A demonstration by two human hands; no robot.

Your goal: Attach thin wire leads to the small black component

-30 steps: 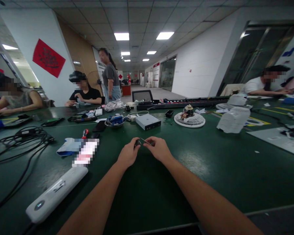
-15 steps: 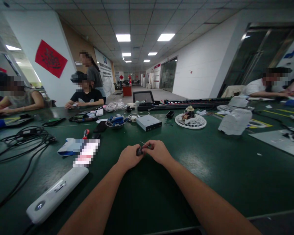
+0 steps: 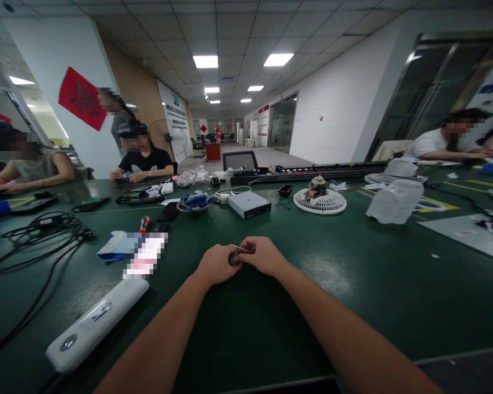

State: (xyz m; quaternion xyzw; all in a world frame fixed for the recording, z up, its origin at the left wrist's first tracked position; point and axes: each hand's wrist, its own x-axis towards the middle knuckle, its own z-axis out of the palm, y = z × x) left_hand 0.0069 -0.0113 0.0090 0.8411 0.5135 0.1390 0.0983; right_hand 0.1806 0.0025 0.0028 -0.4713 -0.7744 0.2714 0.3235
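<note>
My left hand [image 3: 217, 264] is closed around a small dark round part [image 3: 233, 258], mostly hidden by the fingers. Against it, my right hand [image 3: 263, 255] pinches a thin metal rod [image 3: 239, 248], whose exact kind I cannot make out. The fingertips of both hands meet above the green table [image 3: 246, 328]. Beyond them lies a grey optical disc drive [image 3: 250, 205] with a black front. A white fan grille [image 3: 319, 202] with a motor on it sits to the right of the drive.
At left are a white power strip [image 3: 98, 323], a coiled black cable [image 3: 45, 230], a glove [image 3: 117, 245] and a red-handled screwdriver [image 3: 145, 222]. A bowl [image 3: 194, 202] holds blue items. A white plastic housing [image 3: 395, 201] stands at right. Several people sit around the table.
The thin rod has swung to a flatter angle between my hands, and the dark part has turned slightly. A standing person in the background has moved left.
</note>
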